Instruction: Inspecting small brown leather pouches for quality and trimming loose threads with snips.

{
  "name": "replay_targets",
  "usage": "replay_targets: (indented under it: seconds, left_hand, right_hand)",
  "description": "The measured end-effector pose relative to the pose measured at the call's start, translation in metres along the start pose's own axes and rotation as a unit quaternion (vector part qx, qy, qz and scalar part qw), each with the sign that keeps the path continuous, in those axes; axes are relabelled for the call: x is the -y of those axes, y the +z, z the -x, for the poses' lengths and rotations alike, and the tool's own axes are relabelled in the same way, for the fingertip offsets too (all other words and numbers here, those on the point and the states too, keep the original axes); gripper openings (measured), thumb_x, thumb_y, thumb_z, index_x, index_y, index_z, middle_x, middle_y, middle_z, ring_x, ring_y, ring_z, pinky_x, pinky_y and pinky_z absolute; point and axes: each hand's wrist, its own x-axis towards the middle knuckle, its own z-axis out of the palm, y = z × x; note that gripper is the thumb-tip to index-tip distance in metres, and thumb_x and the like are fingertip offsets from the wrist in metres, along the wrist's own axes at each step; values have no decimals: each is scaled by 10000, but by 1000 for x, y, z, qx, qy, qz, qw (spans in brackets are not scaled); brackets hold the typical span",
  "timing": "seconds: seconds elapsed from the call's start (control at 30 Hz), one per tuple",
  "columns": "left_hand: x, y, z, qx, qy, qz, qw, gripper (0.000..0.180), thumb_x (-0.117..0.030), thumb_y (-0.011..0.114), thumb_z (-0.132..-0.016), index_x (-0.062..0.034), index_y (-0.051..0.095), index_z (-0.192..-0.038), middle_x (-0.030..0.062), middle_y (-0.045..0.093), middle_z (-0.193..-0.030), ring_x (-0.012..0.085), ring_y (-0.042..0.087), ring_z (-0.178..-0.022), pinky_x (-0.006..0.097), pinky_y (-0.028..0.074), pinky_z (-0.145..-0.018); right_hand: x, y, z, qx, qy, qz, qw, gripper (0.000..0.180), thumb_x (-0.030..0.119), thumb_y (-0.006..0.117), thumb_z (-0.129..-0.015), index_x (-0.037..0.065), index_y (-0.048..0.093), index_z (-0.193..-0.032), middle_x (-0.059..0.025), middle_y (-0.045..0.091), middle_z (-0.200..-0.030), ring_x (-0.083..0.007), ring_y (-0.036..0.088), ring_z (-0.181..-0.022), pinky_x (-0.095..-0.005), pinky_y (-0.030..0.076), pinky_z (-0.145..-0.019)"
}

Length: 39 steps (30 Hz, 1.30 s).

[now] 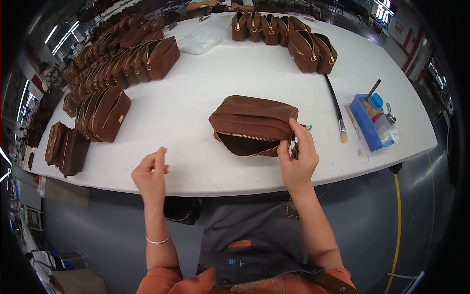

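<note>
A brown zip pouch (252,115) lies on the white table in front of me. Its zipper mouth gapes toward me, showing a dark lining between gold-coloured teeth. My right hand (301,159) grips the pouch's right end, with the thumb by the zipper and the fingers on the outer side. Apart from the pouch, my left hand (151,174) hovers over the table's near edge at the left. Its fingers are drawn together, and whatever may be pinched at their tips is too small to make out.
Rows of similar brown pouches (164,56) stand at the far left, with more pouches (303,49) at the far right. A long-handled brush (342,132) lies right of my work, beside a blue tray (363,122) of small supplies. Clear plastic (196,41) lies farther back; another person's hands (225,6) show beyond.
</note>
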Motion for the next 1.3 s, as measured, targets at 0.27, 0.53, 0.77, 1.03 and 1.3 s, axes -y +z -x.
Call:
replay_targets:
  seconds: [0.27, 0.53, 0.77, 1.03, 1.3]
  left_hand:
    - [54, -72, -15, -60, 72, -308, 947, 394, -123, 758, -792, -86, 685, -1178, 111, 603, -1177, 302, 489, -1181, 411, 414, -994]
    - [74, -55, -25, -174, 122, -479, 852, 190, -107, 691, -861, -97, 715, -1050, 180, 460, -1443, 325, 392, -1328, 437, 308, -1095]
    - [-19, 42, -4, 105, 247, -44, 962, 87, -146, 722, -851, -70, 741, -888, 241, 480, -1420, 374, 354, -1397, 450, 291, -1122]
    - [-19, 94, -9, 234, 83, 187, 950, 83, -15, 650, -801, -7, 567, -799, 194, 602, -1272, 331, 435, -1373, 367, 406, -1051]
    - [-19, 99, 3, 271, 104, 187, 938, 589, 107, 520, -712, -7, 584, -1287, 121, 566, -1284, 179, 530, -1199, 289, 433, -1008]
  right_hand:
    - [0, -1, -14, -5, 94, -33, 995, 394, -51, 649, -803, 12, 632, -1192, -90, 657, -987, -151, 600, -745, -267, 491, -626]
    - [6, -2, -19, -1, 115, -44, 992, 382, -49, 655, -805, 11, 646, -1182, -58, 658, -985, -79, 530, -671, -224, 424, -538]
    - [11, -3, -22, -8, 112, -53, 992, 368, -52, 668, -793, 8, 664, -1156, -39, 654, -967, -47, 478, -618, -208, 390, -508]
    - [24, -10, -22, -19, 86, -79, 993, 356, -58, 691, -780, 11, 671, -1129, -30, 642, -933, -40, 469, -609, -191, 382, -494]
    - [29, -7, -26, -19, 91, -95, 991, 345, -50, 701, -779, 22, 678, -1116, -21, 639, -903, -28, 461, -595, -182, 364, -485]
